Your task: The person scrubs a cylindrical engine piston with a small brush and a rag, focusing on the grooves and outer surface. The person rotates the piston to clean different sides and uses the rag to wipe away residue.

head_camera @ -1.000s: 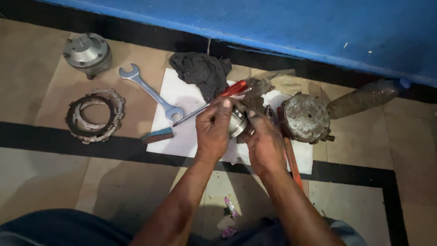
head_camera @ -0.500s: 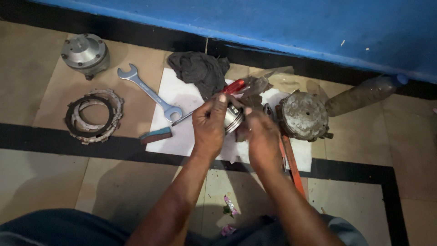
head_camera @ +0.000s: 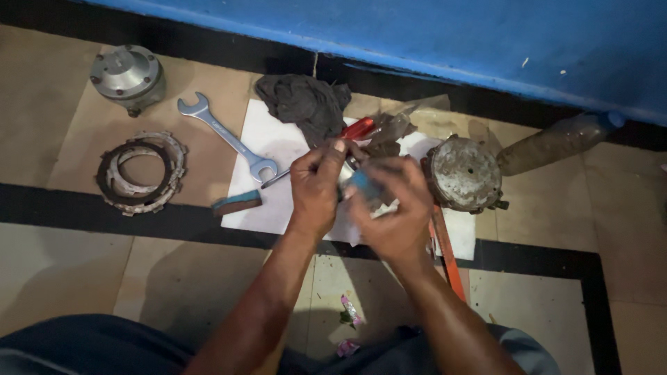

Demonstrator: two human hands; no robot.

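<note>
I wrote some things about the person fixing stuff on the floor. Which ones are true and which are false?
1. The silver spanner lies on the floor, and no hand touches it. True.
2. The dark rag is in the right hand. False: it lies on the floor near the wall, above both hands.
3. Both hands are close together around a small part. True: the left hand and the right hand meet over the white sheet.
4. The wall behind is red. False: it is blue.
5. The ring-shaped plates sit on top of the round dirty housing. False: they lie far apart, with the hands between them.
</note>
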